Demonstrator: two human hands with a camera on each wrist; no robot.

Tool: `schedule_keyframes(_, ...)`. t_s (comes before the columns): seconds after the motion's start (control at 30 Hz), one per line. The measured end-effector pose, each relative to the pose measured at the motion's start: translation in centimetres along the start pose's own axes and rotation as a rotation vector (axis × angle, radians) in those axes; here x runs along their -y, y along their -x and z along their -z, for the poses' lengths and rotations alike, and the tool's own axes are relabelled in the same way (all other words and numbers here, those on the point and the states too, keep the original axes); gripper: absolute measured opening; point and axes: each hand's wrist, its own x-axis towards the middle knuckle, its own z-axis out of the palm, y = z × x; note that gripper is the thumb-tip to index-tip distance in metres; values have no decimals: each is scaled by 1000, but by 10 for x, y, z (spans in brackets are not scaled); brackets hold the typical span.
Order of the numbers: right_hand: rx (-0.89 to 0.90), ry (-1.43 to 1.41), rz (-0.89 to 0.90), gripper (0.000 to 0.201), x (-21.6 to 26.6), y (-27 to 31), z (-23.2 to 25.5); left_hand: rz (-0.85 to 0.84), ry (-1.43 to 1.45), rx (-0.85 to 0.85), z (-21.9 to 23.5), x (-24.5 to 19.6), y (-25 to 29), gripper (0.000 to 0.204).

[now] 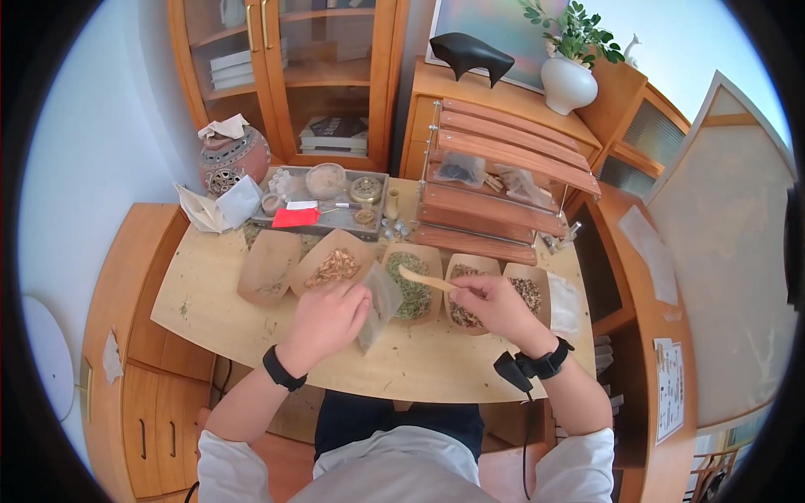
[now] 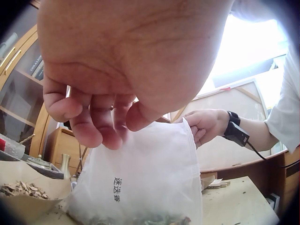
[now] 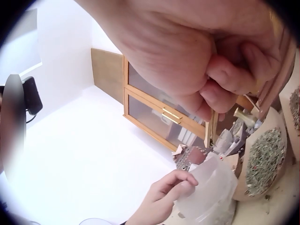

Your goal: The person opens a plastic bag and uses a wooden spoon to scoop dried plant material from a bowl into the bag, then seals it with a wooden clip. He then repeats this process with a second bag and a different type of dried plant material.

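Note:
My left hand (image 1: 331,318) pinches the top of a translucent plastic bag (image 1: 383,303) with black printed characters. Green dried herb shows at the bottom of the bag (image 2: 150,178) in the left wrist view. In my right hand (image 1: 496,308) is a slim wooden scoop (image 1: 423,279), its rounded tip pointing left over a paper tray (image 1: 436,308) of green dried herbs (image 1: 409,289). The bag hangs at this tray's left side. From the right wrist, the scoop (image 3: 211,132) appears edge-on below my curled fingers.
Paper trays stand alongside: one with scattered bits (image 1: 270,267), one with tan chips (image 1: 335,267), two with brown mixes (image 1: 466,293) (image 1: 526,293). Behind are a grey tray (image 1: 323,225) of small items and a wooden rack (image 1: 495,205). Another clear bag (image 1: 565,303) lies at right.

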Motion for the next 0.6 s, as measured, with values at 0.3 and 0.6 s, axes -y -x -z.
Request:
schedule_keyframes(0.3, 81, 169, 120, 34, 0, -3, -25, 29, 10, 14, 1, 0, 3, 5)
schedule_keyframes(0.6, -126, 430, 220, 30, -43, -51, -5, 56, 18, 4, 1, 7, 8, 5)
